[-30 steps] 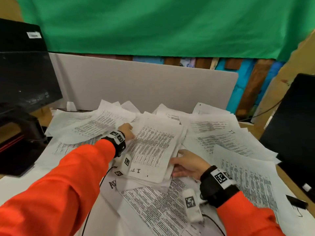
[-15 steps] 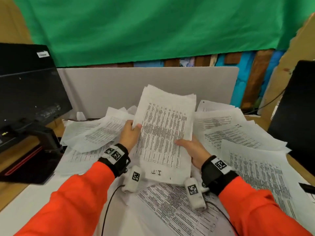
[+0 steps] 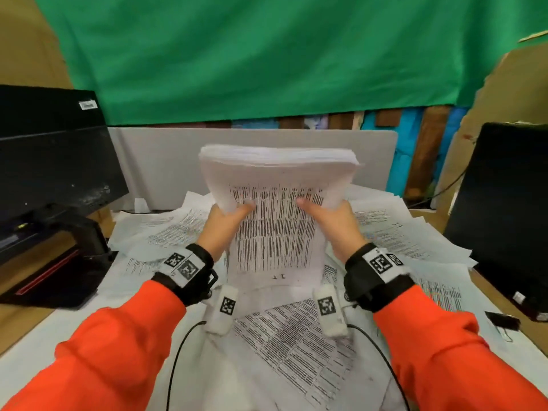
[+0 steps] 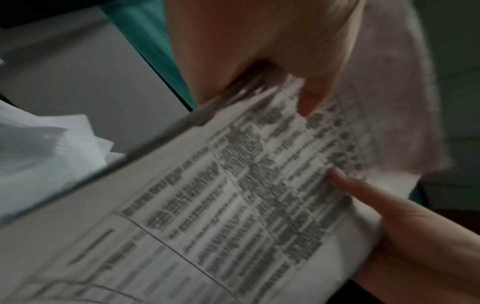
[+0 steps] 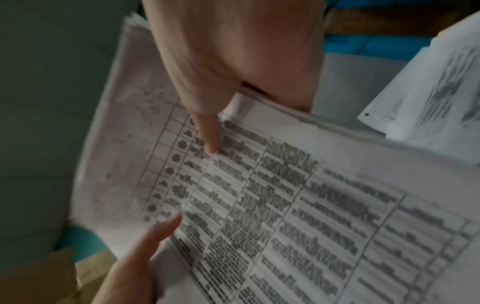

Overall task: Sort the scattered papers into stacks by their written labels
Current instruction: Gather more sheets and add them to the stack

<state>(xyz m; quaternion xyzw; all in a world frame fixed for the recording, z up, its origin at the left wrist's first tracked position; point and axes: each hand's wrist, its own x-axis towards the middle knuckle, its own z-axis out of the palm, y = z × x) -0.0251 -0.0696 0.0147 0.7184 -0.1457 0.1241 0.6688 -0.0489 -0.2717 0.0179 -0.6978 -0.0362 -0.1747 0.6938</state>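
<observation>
A thick stack of printed papers (image 3: 275,221) stands upright above the desk, its bottom margin hand-marked "IT". My left hand (image 3: 225,221) grips its left edge, thumb on the front sheet. My right hand (image 3: 329,218) grips the right edge the same way. The left wrist view shows the stack (image 4: 233,195) with my left thumb (image 4: 315,94) on the print. In the right wrist view my right thumb (image 5: 205,127) presses on the stack (image 5: 272,195). Loose printed sheets (image 3: 394,232) lie scattered over the desk below.
A grey divider panel (image 3: 154,161) stands behind the papers. A black monitor (image 3: 50,155) is at the left, a second dark screen (image 3: 504,209) at the right. A black binder clip (image 3: 502,320) lies at the right edge. Cables (image 3: 181,345) run from my wrists.
Both hands have lifted the stack off the desk and tipped it upright, raising it higher in front of me. My grips have moved up to the stack's two side edges.
</observation>
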